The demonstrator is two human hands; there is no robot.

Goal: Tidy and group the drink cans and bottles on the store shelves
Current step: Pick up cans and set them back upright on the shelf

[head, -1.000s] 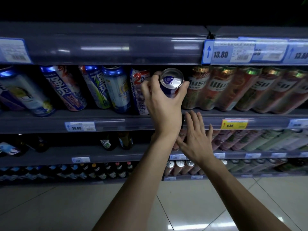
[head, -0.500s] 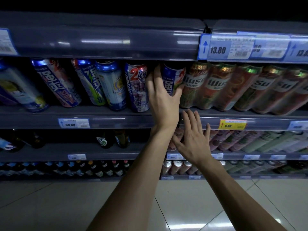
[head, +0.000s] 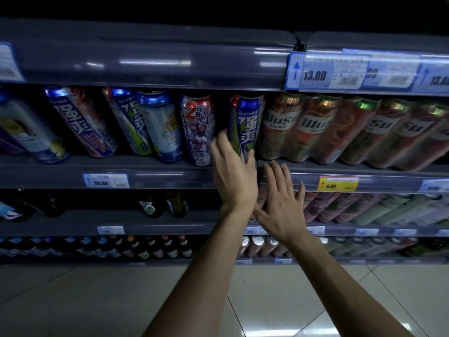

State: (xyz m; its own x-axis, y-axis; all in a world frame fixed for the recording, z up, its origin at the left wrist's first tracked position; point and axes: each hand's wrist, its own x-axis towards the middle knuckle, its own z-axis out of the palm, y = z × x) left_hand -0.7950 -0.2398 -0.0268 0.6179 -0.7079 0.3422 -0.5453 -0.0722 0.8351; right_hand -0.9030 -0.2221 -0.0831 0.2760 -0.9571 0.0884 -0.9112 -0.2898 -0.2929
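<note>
Up and to the left of the yellow price tag (head: 337,184), the blue can (head: 250,117) stands on its base on the shelf. Its long axis is upright and its label faces out. The row of red-brown cans (head: 281,127) directly above the tag presses close against the can's right side. A dark gap separates it from the purple can (head: 198,127) farther left of the tag.

The left hand (head: 234,176) holds the blue can low down. Its fingers run up the can's left flank and its thumb lies on the front near the base, so the can sits just above and ahead of the palm. The right hand (head: 279,207), just left of the tag and a little lower, is wide, with fingers spread and nothing in it. Its fingertips reach the shelf rail (head: 170,176) that carries the tag, though blur makes it hard to say whether they touch it.

The placing step looks nearly done. The left hand is plainly the nearer one, so any last squaring of the can falls to it. A short push straight back along the shelf would do, keeping the axis upright so the can does not rock into the red-brown row.
</note>
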